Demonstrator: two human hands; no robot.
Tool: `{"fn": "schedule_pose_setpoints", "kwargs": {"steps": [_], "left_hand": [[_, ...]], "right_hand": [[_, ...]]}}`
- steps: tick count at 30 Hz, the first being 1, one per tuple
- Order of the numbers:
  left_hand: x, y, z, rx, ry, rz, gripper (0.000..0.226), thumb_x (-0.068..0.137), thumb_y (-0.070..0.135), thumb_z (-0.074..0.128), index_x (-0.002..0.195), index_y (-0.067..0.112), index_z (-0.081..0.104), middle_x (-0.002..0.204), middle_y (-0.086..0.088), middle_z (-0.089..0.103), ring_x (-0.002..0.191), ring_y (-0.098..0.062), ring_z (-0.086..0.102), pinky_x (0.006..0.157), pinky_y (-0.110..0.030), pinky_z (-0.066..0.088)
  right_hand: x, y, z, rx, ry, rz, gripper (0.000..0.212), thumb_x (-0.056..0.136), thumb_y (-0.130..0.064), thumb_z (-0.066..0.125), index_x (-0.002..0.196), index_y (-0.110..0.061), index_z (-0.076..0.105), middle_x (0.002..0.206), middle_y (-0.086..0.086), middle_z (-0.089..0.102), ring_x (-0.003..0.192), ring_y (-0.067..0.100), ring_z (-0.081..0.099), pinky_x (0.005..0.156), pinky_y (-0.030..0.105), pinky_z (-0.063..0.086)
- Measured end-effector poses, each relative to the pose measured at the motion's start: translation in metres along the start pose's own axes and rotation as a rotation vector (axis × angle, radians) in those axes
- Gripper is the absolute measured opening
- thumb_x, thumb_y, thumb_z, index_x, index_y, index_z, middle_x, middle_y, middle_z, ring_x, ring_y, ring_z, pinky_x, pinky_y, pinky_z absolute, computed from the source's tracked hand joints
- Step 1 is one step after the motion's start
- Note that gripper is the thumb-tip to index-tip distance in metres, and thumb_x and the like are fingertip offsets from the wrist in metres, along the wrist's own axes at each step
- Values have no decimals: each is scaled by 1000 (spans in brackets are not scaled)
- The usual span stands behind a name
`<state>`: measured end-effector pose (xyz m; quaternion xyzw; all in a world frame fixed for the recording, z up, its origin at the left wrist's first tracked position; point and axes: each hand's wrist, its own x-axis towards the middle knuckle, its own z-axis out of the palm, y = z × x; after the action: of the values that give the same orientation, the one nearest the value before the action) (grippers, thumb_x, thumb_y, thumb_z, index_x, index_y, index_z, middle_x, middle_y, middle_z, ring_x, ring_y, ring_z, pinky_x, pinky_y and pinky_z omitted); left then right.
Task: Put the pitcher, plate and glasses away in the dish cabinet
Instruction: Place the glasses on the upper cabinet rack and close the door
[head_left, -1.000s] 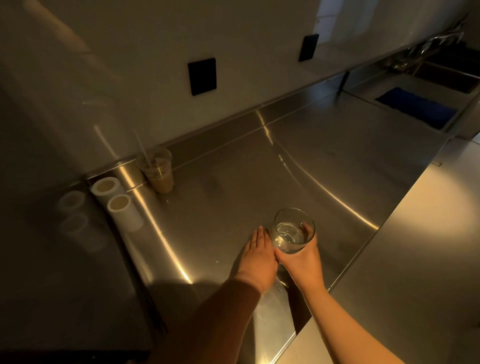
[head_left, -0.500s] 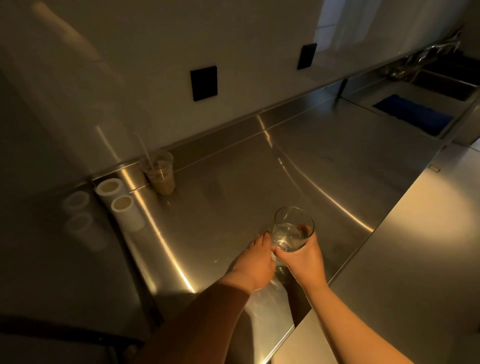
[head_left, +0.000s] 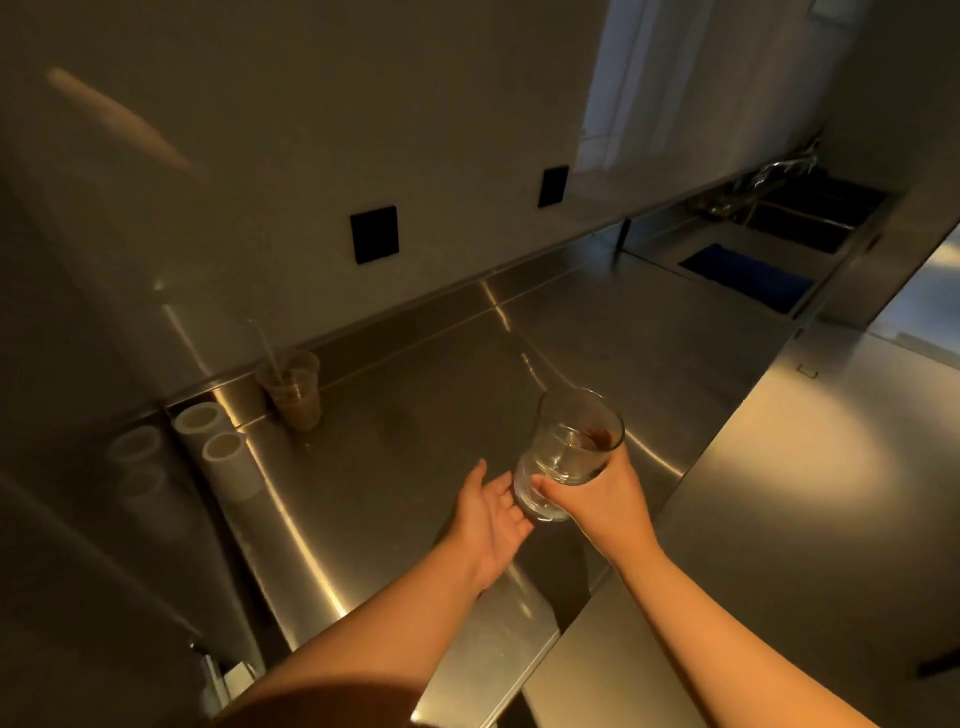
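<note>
Head view, single item in hand: a clear drinking glass (head_left: 569, 453) is being held above the stainless-steel table (head_left: 649, 353), tilted with its mouth leaning up and toward the right; it is looking empty, though reflections are making the inside hard to read. The right hand (head_left: 597, 501) is gripping the glass around its lower body, thumb curling across the near side and fingers wrapping the far side. The left hand (head_left: 491, 512) is lying open, palm turned up, fingers straight and reaching under the base of the glass, touching it or just short of it; which one cannot be told. Standing at the back of the table, against the low steel upstand, a clear plastic cup (head_left: 293, 392) is holding a brownish drink in its lower part, and a straw (head_left: 267, 348) is leaning out of it to the left. Just to the left of that cup, two white tubes (head_left: 215, 444) are sitting side by side at the table's left end, open ends facing up, and their reflections are showing in the panel beside them. Two black wall plates (head_left: 374, 235) are sitting on the wall above the upstand. At the far right end, a dark sink (head_left: 810, 218) is lying beyond a blue mat (head_left: 748, 275). No label, brand or writing is readable on any item.
</note>
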<state>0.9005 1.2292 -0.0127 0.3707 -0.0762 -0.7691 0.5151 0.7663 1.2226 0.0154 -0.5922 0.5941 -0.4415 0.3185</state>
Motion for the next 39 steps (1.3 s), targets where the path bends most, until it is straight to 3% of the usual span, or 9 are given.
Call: {"fn": "schedule_pose_setpoints", "kwargs": {"steps": [4,10,15,17,23,28,30,34,39], "left_hand": [[-20,-7,14,-136,-81,-33,60,98,48,27,126,1,53,118,-25,61,108,-33,59,90,-41,45],[-47,-16,24,-187,-116,-48,53,98,43,31,112,4,63,106,-23,68,93,-32,66,80,-39,50],[-77,-16,31,-147,-224,-32,57,98,47,31,108,5,69,115,-22,64,101,-33,65,88,-44,49],[-92,-13,33,-101,-282,-7,57,97,49,33,115,7,66,124,-20,60,111,-32,60,92,-43,48],[-148,-1,30,189,-290,177,65,84,62,34,129,18,52,124,-14,61,114,-26,59,97,-41,46],[-212,15,19,480,-339,485,92,60,65,69,134,18,41,124,-9,62,114,-26,59,84,-38,54],[-238,25,17,619,-350,592,90,59,57,78,133,22,40,124,-4,61,115,-23,58,87,-38,52],[-283,40,17,783,-259,796,73,65,16,84,126,28,47,116,8,65,110,-11,61,83,-18,50],[-336,43,22,830,-181,963,81,64,1,83,132,15,42,120,-3,63,111,-14,60,91,-26,50]], "right_hand": [[-12,-18,-15,6,-56,-41,81,50,-40,88,119,-29,48,107,-17,61,96,-6,59,75,11,48],[-39,-45,-27,2,-100,-67,74,47,-48,86,106,-49,41,102,-26,57,93,-22,50,60,-1,42],[-60,-67,-39,5,-127,-89,70,47,-53,83,101,-58,39,99,-29,56,91,-23,50,57,1,43],[-67,-77,-45,-12,-142,-119,70,47,-55,83,102,-58,39,99,-30,56,92,-22,50,57,0,42],[-93,-120,-57,-42,-208,-261,67,47,-63,81,100,-55,41,99,-42,52,92,-22,50,57,0,42],[-120,-169,-62,48,-307,-367,76,43,-67,80,109,-45,49,103,-31,59,96,-12,58,65,4,46],[-131,-190,-64,73,-352,-404,78,44,-64,81,112,-42,51,105,-27,61,96,-10,59,66,4,46],[-155,-226,-66,44,-428,-496,74,45,-63,80,110,-45,50,104,-31,60,95,-11,58,68,3,46],[-183,-261,-68,124,-534,-558,70,53,-43,86,115,-36,55,105,-22,66,94,-4,63,71,6,47]]}}
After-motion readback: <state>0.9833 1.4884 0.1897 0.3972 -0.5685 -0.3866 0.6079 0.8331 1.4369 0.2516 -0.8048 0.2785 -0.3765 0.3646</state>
